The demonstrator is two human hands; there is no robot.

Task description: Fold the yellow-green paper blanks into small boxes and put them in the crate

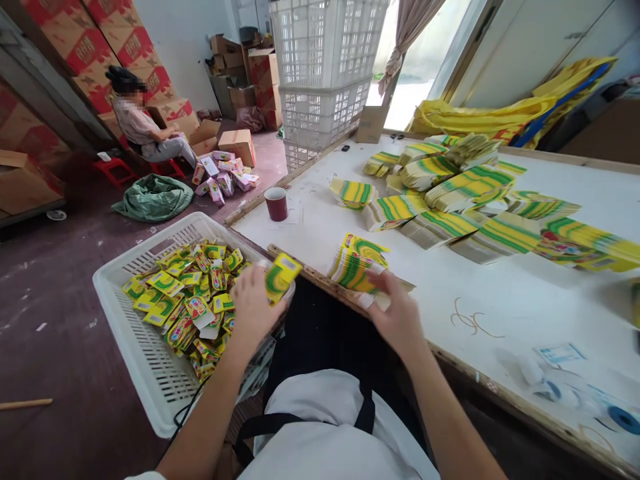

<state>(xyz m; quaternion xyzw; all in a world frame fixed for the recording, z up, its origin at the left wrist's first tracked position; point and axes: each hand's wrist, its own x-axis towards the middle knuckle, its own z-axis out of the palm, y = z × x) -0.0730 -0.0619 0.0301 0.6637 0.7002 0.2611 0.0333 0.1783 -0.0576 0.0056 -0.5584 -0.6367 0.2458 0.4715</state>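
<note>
My left hand point(253, 310) is closed on a small yellow-and-green carton point(284, 275) with a white label patch, above the right side of a white plastic basket point(120, 327). Many similar small cartons point(173, 293) lie heaped in that basket. At the table's near edge stands a stack of flat printed cartons point(353, 263), yellow and green. My right hand point(397, 317) is at the stack's right end, thumb and fingers bent around the cartons there. Slight blur and the hand itself hide part of that hold.
More bundles of flat cartons point(465, 190) cover the back of the white table point(500, 287). A maroon mug point(276, 204) stands at its left edge; rubber bands point(473, 319) and a tape roll point(623, 420) lie right. Stacked crates point(325, 80) rise behind. A seated person point(145, 123) works far left.
</note>
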